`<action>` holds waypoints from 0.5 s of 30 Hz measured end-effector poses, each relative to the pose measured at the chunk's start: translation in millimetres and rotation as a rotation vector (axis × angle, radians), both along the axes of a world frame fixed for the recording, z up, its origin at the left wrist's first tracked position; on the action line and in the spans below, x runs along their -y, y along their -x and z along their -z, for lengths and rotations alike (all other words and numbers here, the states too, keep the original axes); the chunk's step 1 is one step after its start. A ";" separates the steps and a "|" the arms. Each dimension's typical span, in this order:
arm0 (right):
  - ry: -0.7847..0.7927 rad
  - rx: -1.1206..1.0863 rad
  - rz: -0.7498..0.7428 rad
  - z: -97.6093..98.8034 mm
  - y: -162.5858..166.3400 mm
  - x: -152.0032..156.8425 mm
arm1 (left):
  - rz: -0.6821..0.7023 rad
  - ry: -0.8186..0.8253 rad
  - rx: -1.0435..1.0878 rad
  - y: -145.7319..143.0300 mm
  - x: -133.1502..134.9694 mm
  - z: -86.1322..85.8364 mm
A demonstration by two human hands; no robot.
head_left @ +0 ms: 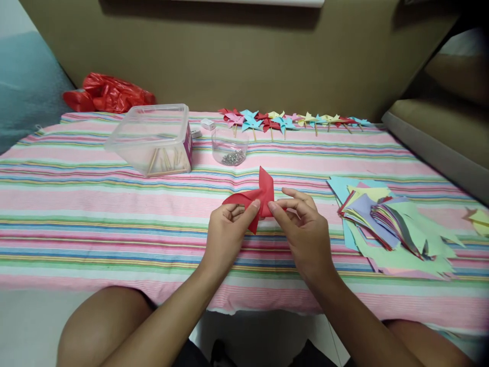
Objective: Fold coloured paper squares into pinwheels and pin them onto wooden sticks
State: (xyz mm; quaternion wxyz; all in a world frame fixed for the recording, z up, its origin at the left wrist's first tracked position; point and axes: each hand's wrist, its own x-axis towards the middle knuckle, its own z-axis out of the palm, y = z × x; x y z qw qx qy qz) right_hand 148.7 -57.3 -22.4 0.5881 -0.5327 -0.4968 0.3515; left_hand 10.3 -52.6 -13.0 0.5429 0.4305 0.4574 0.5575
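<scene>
A red paper pinwheel is held up over the striped cloth, its blades folded toward the middle. My left hand pinches it from the left, thumb near the centre. From the right, my right hand grips its lower right blade between thumb and fingers. No stick shows on this pinwheel. Beyond my hands stands a round clear tub with small silvery pins in the bottom. To its left, a clear plastic box lies on the cloth with several thin wooden sticks inside.
Several finished pinwheels on sticks lie along the back edge. A loose pile of coloured paper sits on the right. A red plastic bag rests at the back left, and a small white box stands behind the tub.
</scene>
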 end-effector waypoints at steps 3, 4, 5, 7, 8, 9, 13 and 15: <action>-0.013 0.029 0.016 0.6 0.0 -0.5 | 0.011 0.005 -0.003 -0.3 0.9 0.7; -0.019 0.039 0.018 0.6 0.1 -0.4 | 0.009 0.008 -0.006 -0.3 1.2 1.0; -0.025 0.047 0.021 0.5 0.2 -0.3 | 0.007 0.010 -0.011 -0.3 1.6 1.4; -0.034 0.065 0.024 0.2 0.5 0.1 | 0.006 0.006 -0.025 -0.3 2.3 1.7; -0.039 0.076 0.023 0.0 0.6 0.3 | 0.004 0.003 -0.034 -0.3 2.5 1.7; -0.046 0.088 0.021 -0.1 0.7 0.4 | 0.002 0.002 -0.043 -0.4 2.8 1.4; -0.078 0.139 0.019 -0.2 1.2 -0.2 | -0.015 0.014 -0.073 -1.1 3.4 -1.4; -0.083 0.154 0.026 -0.2 1.7 -0.6 | -0.019 0.011 -0.087 -1.4 3.6 -2.6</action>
